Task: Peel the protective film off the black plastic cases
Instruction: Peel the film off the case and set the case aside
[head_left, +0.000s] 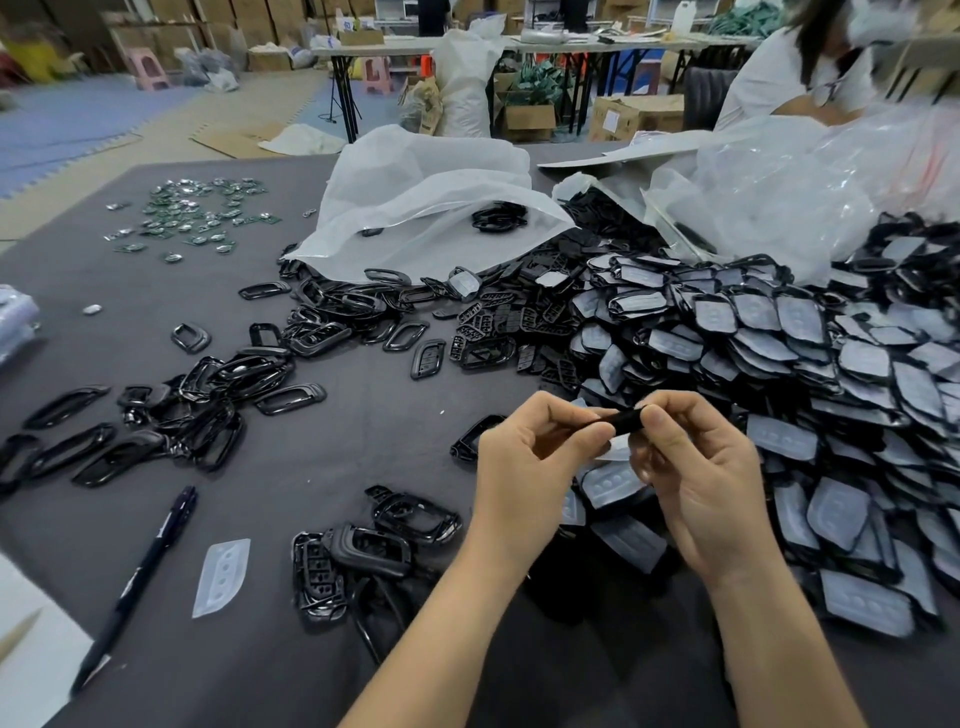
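Note:
Both my hands hold one black plastic case (626, 420) edge-on above the grey table (322, 467). My left hand (530, 452) pinches its left end between thumb and curled fingers. My right hand (696, 467) pinches its right end, thumb on top. A pale bit of film (618, 449) shows just under the case between my hands. A large heap of film-covered black cases (810, 374) lies to the right. One peeled film (222, 576) lies flat at the lower left.
Black frames (171, 410) and bare case shells (374, 551) are scattered left and below my hands. A pen (140, 582) lies at lower left, small circuit boards (192, 218) at far left, white plastic bags (426, 197) behind. Another person (800, 73) sits at far right.

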